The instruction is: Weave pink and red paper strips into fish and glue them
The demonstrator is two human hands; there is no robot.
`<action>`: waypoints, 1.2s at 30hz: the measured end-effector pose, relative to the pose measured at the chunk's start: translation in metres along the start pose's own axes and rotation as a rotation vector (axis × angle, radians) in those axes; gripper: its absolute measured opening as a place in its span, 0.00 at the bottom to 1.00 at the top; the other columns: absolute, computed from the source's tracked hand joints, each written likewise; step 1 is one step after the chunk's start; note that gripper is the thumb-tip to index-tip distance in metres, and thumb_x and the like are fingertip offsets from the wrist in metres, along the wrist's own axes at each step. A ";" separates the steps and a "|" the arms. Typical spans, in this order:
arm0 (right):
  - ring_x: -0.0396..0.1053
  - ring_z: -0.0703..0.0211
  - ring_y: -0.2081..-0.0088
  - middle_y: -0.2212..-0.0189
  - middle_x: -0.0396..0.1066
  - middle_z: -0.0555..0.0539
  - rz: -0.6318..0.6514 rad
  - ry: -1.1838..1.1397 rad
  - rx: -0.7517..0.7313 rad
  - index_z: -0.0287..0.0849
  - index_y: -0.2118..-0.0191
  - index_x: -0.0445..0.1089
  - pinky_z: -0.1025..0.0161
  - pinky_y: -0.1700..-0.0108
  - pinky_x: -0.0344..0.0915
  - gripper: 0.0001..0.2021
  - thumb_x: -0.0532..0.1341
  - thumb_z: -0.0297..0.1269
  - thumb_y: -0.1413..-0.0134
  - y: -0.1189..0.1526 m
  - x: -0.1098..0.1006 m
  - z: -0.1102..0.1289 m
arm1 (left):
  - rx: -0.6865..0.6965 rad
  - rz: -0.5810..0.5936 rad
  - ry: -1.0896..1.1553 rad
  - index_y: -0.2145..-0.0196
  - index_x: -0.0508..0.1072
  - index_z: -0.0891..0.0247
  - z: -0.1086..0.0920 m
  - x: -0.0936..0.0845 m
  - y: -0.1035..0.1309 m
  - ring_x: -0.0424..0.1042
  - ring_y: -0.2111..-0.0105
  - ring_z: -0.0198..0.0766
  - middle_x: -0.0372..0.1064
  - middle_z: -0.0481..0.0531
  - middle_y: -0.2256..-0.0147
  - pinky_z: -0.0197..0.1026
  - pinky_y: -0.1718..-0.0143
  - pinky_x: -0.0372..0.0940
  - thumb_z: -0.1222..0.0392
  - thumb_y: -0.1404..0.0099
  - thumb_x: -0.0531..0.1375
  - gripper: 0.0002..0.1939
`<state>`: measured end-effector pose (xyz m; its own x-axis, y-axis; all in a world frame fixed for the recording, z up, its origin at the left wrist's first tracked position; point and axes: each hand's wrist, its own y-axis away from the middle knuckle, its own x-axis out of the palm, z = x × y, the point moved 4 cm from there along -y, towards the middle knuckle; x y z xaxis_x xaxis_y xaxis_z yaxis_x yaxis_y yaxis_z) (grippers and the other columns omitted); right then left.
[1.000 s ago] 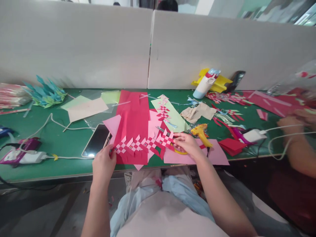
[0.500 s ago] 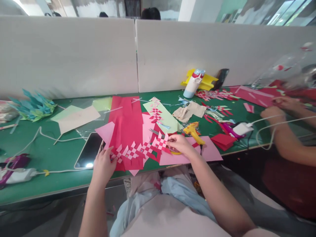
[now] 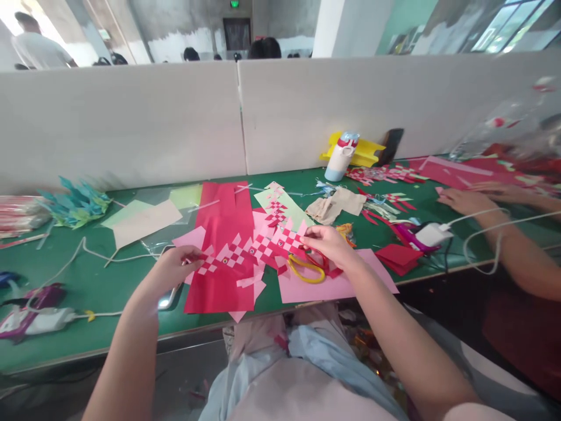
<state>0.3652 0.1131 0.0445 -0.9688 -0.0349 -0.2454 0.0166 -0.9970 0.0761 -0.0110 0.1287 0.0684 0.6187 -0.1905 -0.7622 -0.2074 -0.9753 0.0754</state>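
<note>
A row of red and pink woven paper fish (image 3: pixel 234 255) with small round eyes stretches between my hands, above the red paper sheet (image 3: pixel 219 216). My left hand (image 3: pixel 177 266) is closed, pinching the fish at the row's left end. At the right end, my right hand (image 3: pixel 326 242) pinches the edge of the last fish between thumb and fingers. Scissors with yellow and red handles (image 3: pixel 309 275) lie just below my right hand, on a pink sheet (image 3: pixel 363 280). Behind that hand a yellow glue gun (image 3: pixel 347 231) is mostly hidden. A phone (image 3: pixel 170 295) lies partly covered under my left forearm.
A light green sheet (image 3: pixel 293 213) bears more woven fish. Beyond it are beige cloth gloves (image 3: pixel 335 204) and a white and blue bottle (image 3: pixel 342 158). White cables (image 3: pixel 83 245) cross the left side. At right, a co-worker's hands (image 3: pixel 468 202) are over red paper.
Both hands have shifted the row of fish slightly upward, and my left hand now covers more of the phone. The scissors' handles show more fully. The co-worker's near hand has moved left.
</note>
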 end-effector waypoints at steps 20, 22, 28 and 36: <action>0.65 0.58 0.65 0.70 0.70 0.46 -0.084 1.003 -1.150 0.39 0.68 0.70 0.61 0.61 0.61 0.10 0.53 0.26 0.39 0.029 0.065 0.065 | 0.239 -0.265 -0.219 0.62 0.77 0.65 0.003 0.015 -0.140 0.72 0.64 0.40 0.76 0.55 0.62 0.39 0.60 0.66 0.60 0.44 0.52 0.17; 0.63 0.58 0.66 0.71 0.69 0.46 -0.027 1.087 -1.195 0.38 0.70 0.69 0.61 0.63 0.60 0.10 0.53 0.24 0.40 0.031 0.081 0.052 | 0.279 -0.220 -0.259 0.62 0.78 0.64 0.009 0.020 -0.145 0.73 0.62 0.41 0.77 0.55 0.61 0.41 0.57 0.66 0.63 0.45 0.52 0.17; 0.60 0.57 0.68 0.71 0.66 0.47 0.208 1.176 -1.176 0.39 0.69 0.67 0.60 0.67 0.56 0.09 0.53 0.25 0.40 0.040 0.108 0.018 | 0.380 -0.120 -0.417 0.57 0.77 0.63 0.026 0.020 -0.143 0.69 0.51 0.44 0.75 0.54 0.56 0.47 0.45 0.60 0.72 0.49 0.50 0.25; 0.60 0.57 0.67 0.71 0.67 0.45 0.232 1.115 -1.164 0.38 0.68 0.67 0.59 0.68 0.53 0.10 0.51 0.24 0.40 0.043 0.116 0.017 | 0.469 -0.024 -0.567 0.47 0.71 0.58 0.003 0.045 -0.123 0.63 0.45 0.46 0.69 0.53 0.46 0.52 0.45 0.58 0.68 0.38 0.48 0.24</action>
<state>0.2493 0.0672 0.0359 -0.2784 0.3019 -0.9118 0.7976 -0.4563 -0.3946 0.0405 0.2405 0.0230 0.1667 0.0413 -0.9851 -0.5797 -0.8041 -0.1318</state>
